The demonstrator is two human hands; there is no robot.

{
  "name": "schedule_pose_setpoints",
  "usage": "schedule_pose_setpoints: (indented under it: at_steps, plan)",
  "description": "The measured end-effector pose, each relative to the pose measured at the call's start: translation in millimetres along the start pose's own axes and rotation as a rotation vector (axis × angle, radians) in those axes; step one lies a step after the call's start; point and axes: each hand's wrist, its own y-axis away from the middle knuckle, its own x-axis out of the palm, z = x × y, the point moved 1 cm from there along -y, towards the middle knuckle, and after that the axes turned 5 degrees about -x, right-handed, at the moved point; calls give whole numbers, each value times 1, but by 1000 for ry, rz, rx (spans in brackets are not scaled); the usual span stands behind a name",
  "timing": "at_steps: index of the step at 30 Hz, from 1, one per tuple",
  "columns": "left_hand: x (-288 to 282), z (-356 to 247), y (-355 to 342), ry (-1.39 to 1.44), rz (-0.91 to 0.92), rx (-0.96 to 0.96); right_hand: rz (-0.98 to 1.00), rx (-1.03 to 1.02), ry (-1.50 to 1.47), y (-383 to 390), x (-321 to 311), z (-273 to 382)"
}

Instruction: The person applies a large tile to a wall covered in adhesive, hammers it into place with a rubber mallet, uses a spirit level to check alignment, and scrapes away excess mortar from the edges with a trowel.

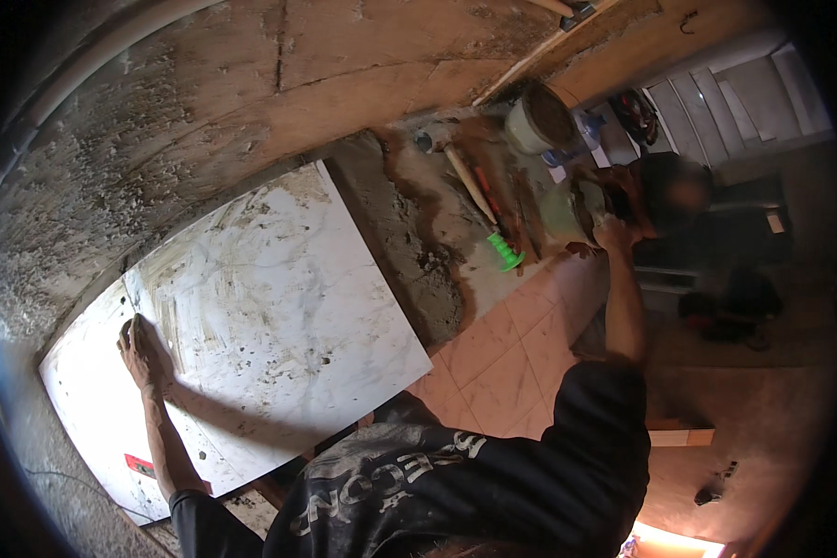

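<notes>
My left hand [138, 355] rests on a large white marbled slab [279, 307] smeared with grey-brown mortar, its fingers bent and slightly apart near a joint line. A red label or small red tool [139, 465] lies by my left forearm. On the right, my right arm is stretched out, and my right hand [611, 232] closes at the rim of a pale bucket [558, 216]. What it grips is too dim to make out. Beside the bucket lie a wooden-handled hammer [471, 184] and a chisel with a green grip [505, 251].
Wet mortar [414, 251] borders the slab's right edge. Pink tiles [493, 363] cover the floor beyond it. Another bucket [539, 119] stands at the back wall [363, 56]. A person [679, 195] in dark clothes is close to my right hand. Stacked panels [716, 107] lean behind.
</notes>
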Motion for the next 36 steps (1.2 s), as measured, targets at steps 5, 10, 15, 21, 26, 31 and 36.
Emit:
schedule_pose_setpoints:
  at_steps: [5,10,15,21,26,31,36]
  plan:
    - [-1,-1,9,173,-33,-159,49,-138,233,-6,26,25]
    - [17,25,4,202,9,-143,-178,-377,-11,58,51,3]
    - [-11,19,12,58,31,-149,-179,-35,-786,124,15,61]
    - [-1,32,15,-10,58,-122,-180,-390,-1126,186,-45,230]
    - [1,36,10,-66,56,-81,-129,-1207,-775,207,-120,445]
    - [-1,38,8,-55,67,-70,-139,-1523,-456,234,-157,612]
    - [-5,39,13,36,48,-86,-181,-1629,-175,244,-167,677]
